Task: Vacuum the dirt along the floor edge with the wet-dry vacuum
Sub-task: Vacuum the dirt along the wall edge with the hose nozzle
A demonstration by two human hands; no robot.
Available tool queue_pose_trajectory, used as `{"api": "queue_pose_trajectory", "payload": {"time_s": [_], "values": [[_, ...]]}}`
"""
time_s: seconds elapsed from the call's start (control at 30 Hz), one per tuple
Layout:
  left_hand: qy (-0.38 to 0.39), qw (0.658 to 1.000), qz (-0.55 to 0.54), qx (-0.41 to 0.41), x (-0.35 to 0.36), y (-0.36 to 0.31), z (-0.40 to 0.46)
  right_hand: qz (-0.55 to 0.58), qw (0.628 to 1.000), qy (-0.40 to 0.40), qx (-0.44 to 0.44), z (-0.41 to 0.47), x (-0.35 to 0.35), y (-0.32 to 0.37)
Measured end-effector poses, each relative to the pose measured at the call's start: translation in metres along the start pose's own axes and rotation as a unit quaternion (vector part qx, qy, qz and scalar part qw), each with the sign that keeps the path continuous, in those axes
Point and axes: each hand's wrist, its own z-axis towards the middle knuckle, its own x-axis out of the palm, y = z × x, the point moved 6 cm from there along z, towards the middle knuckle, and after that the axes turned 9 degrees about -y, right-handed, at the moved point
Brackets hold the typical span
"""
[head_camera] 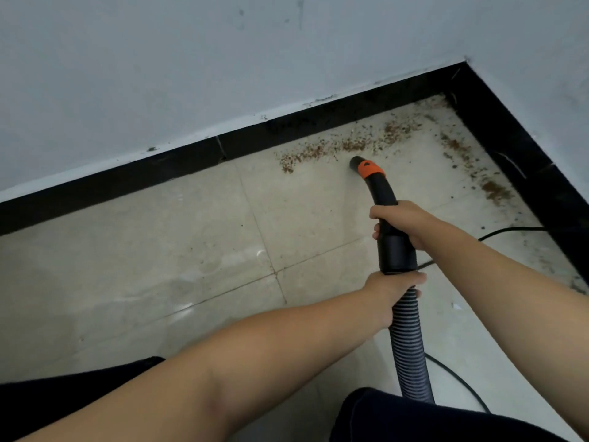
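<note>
A black vacuum nozzle [357, 163] with an orange collar points down at the pale tiled floor, just below a band of brown dirt [347, 143] that lies along the black skirting. More brown dirt [492, 188] runs along the right-hand skirting toward the corner. My right hand [404, 223] grips the black rigid handle tube. My left hand [390, 290] grips the tube lower down, where the ribbed grey hose [409, 352] joins it. The hose runs down toward me between my knees. The vacuum's body is out of view.
Black skirting [191, 161] lines a grey-white wall, meeting a second skirting [522, 154] at a corner at upper right. A thin black cable [503, 231] crosses the floor at right and curls past the hose. My dark-clad knees fill the bottom edge.
</note>
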Motion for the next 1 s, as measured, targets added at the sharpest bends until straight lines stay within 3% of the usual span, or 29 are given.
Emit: {"api": "queue_pose_trajectory", "payload": {"time_s": [0.17, 0.67, 1.0], "values": [[-0.042, 0.998, -0.041, 0.011, -0.023, -0.030, 0.003, 0.014, 1.000, 0.001, -0.007, 0.015, 0.025, 0.024], [-0.101, 0.984, -0.149, 0.014, -0.050, -0.010, -0.023, -0.122, 0.982, 0.131, -0.052, -0.020, 0.098, 0.038], [-0.060, 0.995, -0.080, 0.013, -0.051, -0.036, -0.013, -0.030, 0.999, 0.022, -0.011, 0.011, 0.059, 0.038]]}}
